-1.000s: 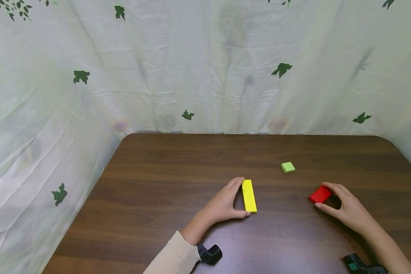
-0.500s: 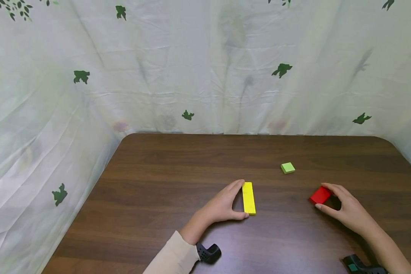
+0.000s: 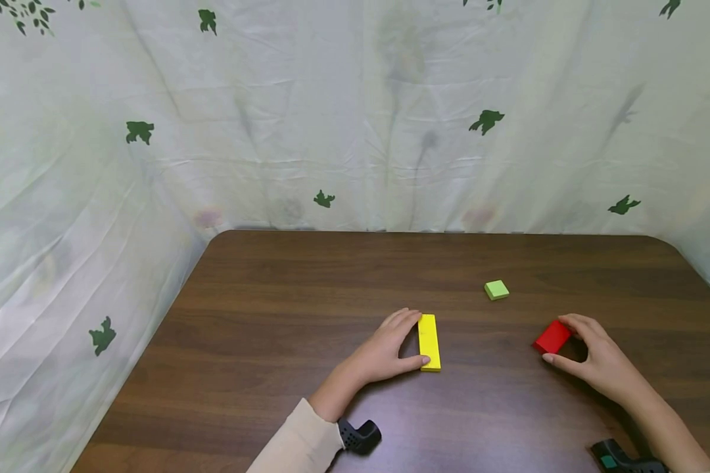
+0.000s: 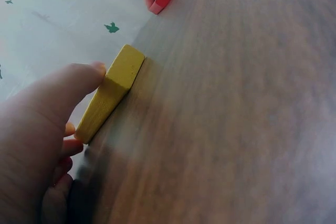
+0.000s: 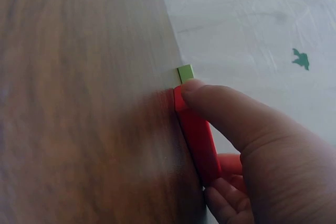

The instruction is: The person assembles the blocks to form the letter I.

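On my feed the left hand was spread wide along the yellow block, thumb at its near end and fingertips at its far end; the block lay flat on the tabletop, just right of that left hand. The right hand, opened less far, pinched the red block between thumb and fingers, with the block just left of its palm. The green block lay ahead of both hands, between them and nearer the right one, touched by neither.

The left hold worried me most: the thumb seemed to sit partly over the top edge, so an uneven squeeze across that long reach could have swivelled the block or tipped its far end loose. How firmly either hand pressed, I couldn't tell. On the right, a pinch off-centre might have twisted the red block.
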Tool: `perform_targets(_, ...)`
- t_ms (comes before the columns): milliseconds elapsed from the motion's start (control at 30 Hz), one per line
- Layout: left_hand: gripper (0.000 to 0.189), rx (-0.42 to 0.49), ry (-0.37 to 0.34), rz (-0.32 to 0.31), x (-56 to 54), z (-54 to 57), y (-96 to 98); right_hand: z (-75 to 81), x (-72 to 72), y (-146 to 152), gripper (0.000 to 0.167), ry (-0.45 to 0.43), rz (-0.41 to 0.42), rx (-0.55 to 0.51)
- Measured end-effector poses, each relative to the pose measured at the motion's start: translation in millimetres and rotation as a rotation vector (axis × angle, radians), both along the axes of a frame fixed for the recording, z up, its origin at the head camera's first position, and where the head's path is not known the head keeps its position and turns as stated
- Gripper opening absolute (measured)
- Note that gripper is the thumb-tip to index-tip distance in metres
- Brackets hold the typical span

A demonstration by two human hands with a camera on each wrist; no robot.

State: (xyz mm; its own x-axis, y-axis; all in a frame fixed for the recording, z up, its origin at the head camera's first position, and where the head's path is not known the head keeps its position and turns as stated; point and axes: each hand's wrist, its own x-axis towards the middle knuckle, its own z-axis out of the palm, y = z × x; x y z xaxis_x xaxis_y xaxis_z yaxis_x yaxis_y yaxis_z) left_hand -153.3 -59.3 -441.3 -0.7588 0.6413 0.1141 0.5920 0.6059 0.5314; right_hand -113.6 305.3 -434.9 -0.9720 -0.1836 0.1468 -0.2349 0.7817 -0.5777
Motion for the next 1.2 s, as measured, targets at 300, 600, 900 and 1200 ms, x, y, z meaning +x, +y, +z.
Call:
perform_targets(300, 0.073, -0.011, 0.008, 0.005, -0.2, 1.0, 0.2, 0.5, -2.2, 0, 0.066, 0.018, -0.007, 0.015)
perform_targets(600, 0.072, -0.004, 0.013, 0.006, -0.6, 1.4, 1.0, 2.6, -3.1, 0, 0.068, 0.04, -0.006, 0.021)
perform_targets(900, 0.072, -0.009, 0.013, 0.007, -0.5, 1.1, 0.8, 3.5, -3.7, -5, 0.067, 0.085, -0.003, 0.025)
perform_targets(1200, 0.072, -0.014, 0.006, 0.008, 0.4, 1.1, 0.7, 3.2, -5.8, -14, 0.067, 0.129, 0.016, 0.003)
